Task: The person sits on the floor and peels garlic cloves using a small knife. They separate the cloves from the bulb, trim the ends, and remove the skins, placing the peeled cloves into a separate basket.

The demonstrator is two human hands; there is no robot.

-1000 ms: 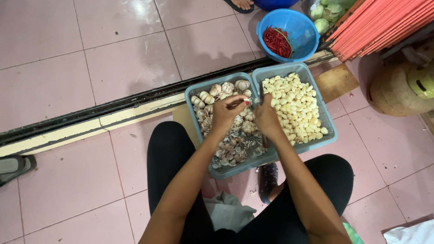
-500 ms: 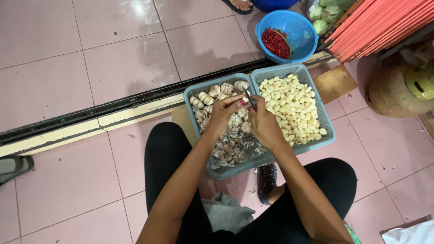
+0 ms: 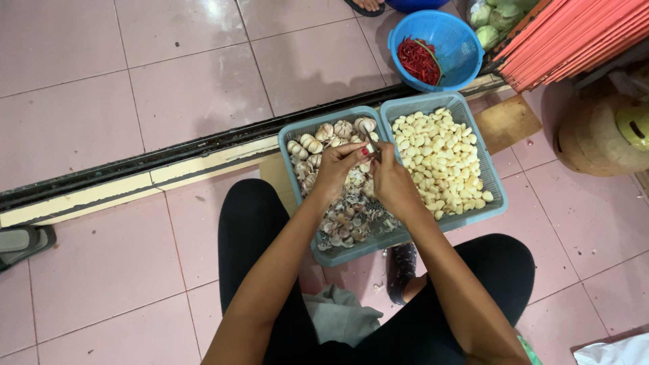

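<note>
My left hand (image 3: 336, 169) and my right hand (image 3: 392, 181) meet over the left grey-blue basket (image 3: 299, 203), fingertips pinched together on a garlic clove (image 3: 369, 146). My right hand also grips what looks like a small knife against the clove. This basket holds whole garlic bulbs (image 3: 318, 138) at its far end and loose papery skins (image 3: 351, 220) nearer me. The adjoining right basket (image 3: 499, 196) is filled with peeled garlic cloves (image 3: 443, 159). Both baskets rest on the pink tiled floor between my knees.
A blue round colander (image 3: 466, 44) with red chillies (image 3: 419, 59) sits beyond the baskets, cabbages (image 3: 492, 15) and orange rods (image 3: 574, 34) beside it. A wooden board (image 3: 508, 122) and a round brown object (image 3: 598, 138) lie right. A dark floor track (image 3: 135, 165) crosses the floor; a grey cloth (image 3: 338, 314) lies in my lap.
My left hand has come up off the bulbs with a clove. Both hands have drawn together and shifted slightly toward the far end of the left basket.
</note>
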